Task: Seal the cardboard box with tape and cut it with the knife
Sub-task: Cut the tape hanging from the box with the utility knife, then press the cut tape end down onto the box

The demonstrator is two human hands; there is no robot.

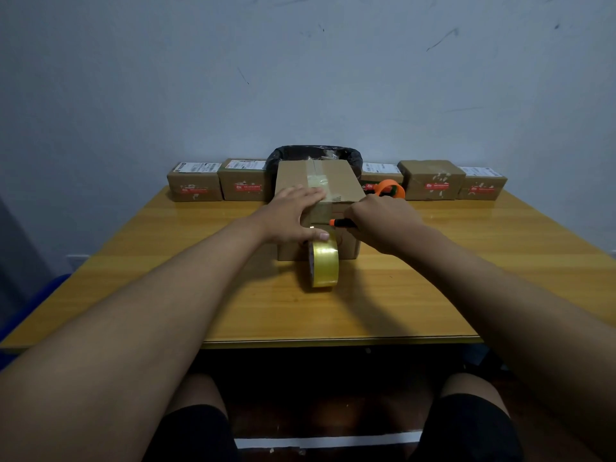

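A brown cardboard box (pixel 343 183) stands in the middle of the wooden table (pixel 166 288), with clear tape running along its top seam. My left hand (pixel 293 213) lies flat on the box's near top edge, its thumb touching the tape just above the roll. The yellowish tape roll (pixel 325 263) stands on edge against the box's front face. My right hand (pixel 383 221) is closed around an orange and black knife (pixel 340 223), whose tip points left at the tape on the front face. The blade itself is too small to see.
Several small taped cardboard boxes (pixel 195 183) line the table's back edge against the wall. A bin lined with a black bag (pixel 315 154) sits behind the central box. An orange tape dispenser (pixel 390 188) rests right of the box.
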